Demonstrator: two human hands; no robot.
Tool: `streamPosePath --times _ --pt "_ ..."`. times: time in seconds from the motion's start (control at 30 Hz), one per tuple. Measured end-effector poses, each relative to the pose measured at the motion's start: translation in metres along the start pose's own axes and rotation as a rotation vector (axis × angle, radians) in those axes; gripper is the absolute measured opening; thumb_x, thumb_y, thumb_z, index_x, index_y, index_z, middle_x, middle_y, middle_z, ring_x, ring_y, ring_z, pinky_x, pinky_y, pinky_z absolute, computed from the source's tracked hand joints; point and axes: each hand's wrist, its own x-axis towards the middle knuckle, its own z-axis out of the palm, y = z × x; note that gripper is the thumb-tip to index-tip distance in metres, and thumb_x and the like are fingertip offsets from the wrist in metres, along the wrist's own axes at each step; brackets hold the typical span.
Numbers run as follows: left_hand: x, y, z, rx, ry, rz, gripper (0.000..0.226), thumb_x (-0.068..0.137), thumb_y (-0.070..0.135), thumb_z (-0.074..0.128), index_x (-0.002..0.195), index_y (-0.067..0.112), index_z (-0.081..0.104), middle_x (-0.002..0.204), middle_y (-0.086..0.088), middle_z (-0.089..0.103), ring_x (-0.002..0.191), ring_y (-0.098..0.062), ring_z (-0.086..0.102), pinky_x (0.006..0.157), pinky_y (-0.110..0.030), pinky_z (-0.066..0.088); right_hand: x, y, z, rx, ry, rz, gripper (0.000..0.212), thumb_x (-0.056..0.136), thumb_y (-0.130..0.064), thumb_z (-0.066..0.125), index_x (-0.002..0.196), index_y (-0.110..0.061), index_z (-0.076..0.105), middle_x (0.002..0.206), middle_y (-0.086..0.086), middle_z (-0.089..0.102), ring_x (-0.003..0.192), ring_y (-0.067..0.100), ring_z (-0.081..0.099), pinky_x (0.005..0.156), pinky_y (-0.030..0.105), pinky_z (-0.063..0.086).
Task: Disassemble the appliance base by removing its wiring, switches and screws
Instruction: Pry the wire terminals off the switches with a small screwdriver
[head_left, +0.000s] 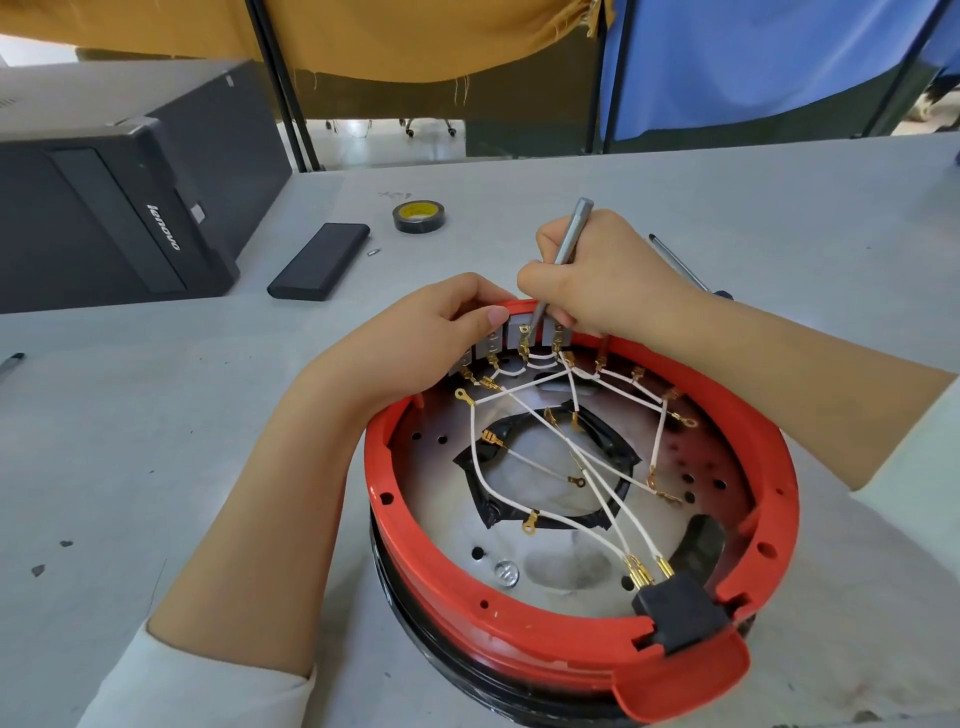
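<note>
Round and red-rimmed, the appliance base (582, 525) sits upturned on a grey table (156, 415), closest to the viewer, with a black plug socket (680, 613) clipped into its near edge. Inside, thin white wires (524, 410) with brass terminals criss-cross a metal floor and fan up to a row of grey switches (493, 348) set along the far rim.

At that far rim both hands work. One, the left hand (441, 332), curls its fingers over the rim, thumb resting against a switch. Its partner, the right hand (608, 280), grips a slim grey metal screwdriver (569, 244) like a pen, fingers wrapped tightly round the shaft, tip down among the switch terminals (the exact contact point is hidden by the fingers).

Farther back on the table lie a roll of black tape (418, 216), a flat black case (319, 261) with a tiny metal bit (373, 252) beside it, and a dark computer tower (119, 192) at left. Another long tool (680, 265) pokes out behind the right wrist.
</note>
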Motion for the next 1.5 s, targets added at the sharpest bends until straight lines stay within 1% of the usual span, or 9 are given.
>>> streamPosePath --times 0.13,0.4,0.53,0.63,0.83,1.1,1.17,1.27,1.5 --pt "0.0 0.0 0.001 -0.004 0.0 0.003 0.019 0.098 0.029 0.046 0.11 0.03 0.06 0.104 0.014 0.065 0.098 -0.002 0.057 0.085 -0.019 0.041 0.002 -0.001 0.0 -0.005 -0.014 0.007 0.031 0.078 -0.007 0.054 0.054 -0.013 0.035 0.04 0.003 0.04 0.026 0.007 0.036 0.032 0.016 0.029" --pt "-0.001 0.0 0.0 -0.01 -0.007 -0.002 0.02 0.098 0.03 0.046 0.11 0.032 0.061 0.107 0.001 0.067 0.104 -0.017 0.059 0.098 -0.04 0.043 -0.013 0.003 0.006 -0.127 0.202 -0.186 0.033 0.084 -0.016 0.057 0.057 -0.011 0.038 0.055 0.016 0.049 0.057 0.028 0.051 0.057 0.037 0.044" --pt "0.0 -0.001 0.0 -0.011 -0.011 0.0 0.018 0.098 0.032 0.045 0.106 0.038 0.06 0.102 0.013 0.066 0.1 -0.004 0.059 0.09 -0.023 0.044 -0.011 0.0 0.004 -0.075 0.135 -0.114 0.03 0.083 -0.013 0.058 0.059 -0.008 0.041 0.053 0.018 0.05 0.037 0.012 0.046 0.043 0.025 0.04" --pt "0.001 -0.002 0.001 -0.012 -0.018 -0.003 0.017 0.097 0.035 0.045 0.104 0.039 0.06 0.102 0.007 0.068 0.098 -0.01 0.06 0.09 -0.031 0.045 -0.013 0.0 -0.002 -0.051 0.046 -0.054 0.023 0.085 -0.015 0.058 0.065 -0.008 0.047 0.046 0.005 0.055 0.029 0.003 0.045 0.036 0.009 0.032" --pt "-0.001 -0.002 0.0 -0.005 -0.022 -0.009 0.017 0.097 0.037 0.045 0.104 0.04 0.06 0.101 0.009 0.068 0.098 -0.013 0.061 0.094 -0.039 0.045 -0.021 0.005 -0.001 0.003 0.209 -0.078 0.032 0.082 -0.026 0.068 0.062 -0.012 0.047 0.043 0.0 0.055 0.032 0.003 0.047 0.037 0.011 0.035" --pt "-0.001 -0.002 0.001 -0.012 -0.023 -0.011 0.018 0.097 0.036 0.045 0.106 0.039 0.06 0.103 0.011 0.067 0.101 -0.011 0.06 0.097 -0.035 0.043 -0.022 0.007 -0.001 -0.04 0.224 -0.093 0.027 0.079 -0.014 0.063 0.063 0.001 0.047 0.058 0.025 0.054 0.037 0.009 0.043 0.046 0.028 0.04" --pt "-0.002 -0.002 0.001 -0.028 -0.025 -0.001 0.018 0.097 0.035 0.046 0.105 0.039 0.061 0.101 0.018 0.067 0.099 -0.001 0.059 0.092 -0.018 0.043 -0.021 0.007 -0.001 -0.035 0.201 -0.085 0.027 0.08 -0.014 0.062 0.066 0.003 0.048 0.062 0.027 0.055 0.035 0.008 0.042 0.042 0.023 0.037" --pt "-0.001 0.0 0.001 -0.028 -0.018 0.003 0.017 0.096 0.033 0.047 0.105 0.037 0.061 0.097 0.03 0.064 0.094 0.013 0.055 0.077 -0.002 0.037 -0.02 0.007 -0.001 -0.012 0.18 -0.083 0.026 0.081 -0.014 0.061 0.068 0.005 0.048 0.064 0.028 0.055 0.035 0.009 0.041 0.041 0.021 0.034" --pt "-0.002 0.0 0.001 -0.042 -0.01 -0.005 0.017 0.097 0.033 0.046 0.102 0.036 0.062 0.093 0.025 0.067 0.087 0.01 0.06 0.076 -0.007 0.041 -0.015 0.002 -0.005 0.049 0.063 0.035 0.028 0.077 -0.007 0.059 0.057 -0.009 0.04 0.046 0.011 0.05 0.026 0.005 0.039 0.034 0.015 0.032"
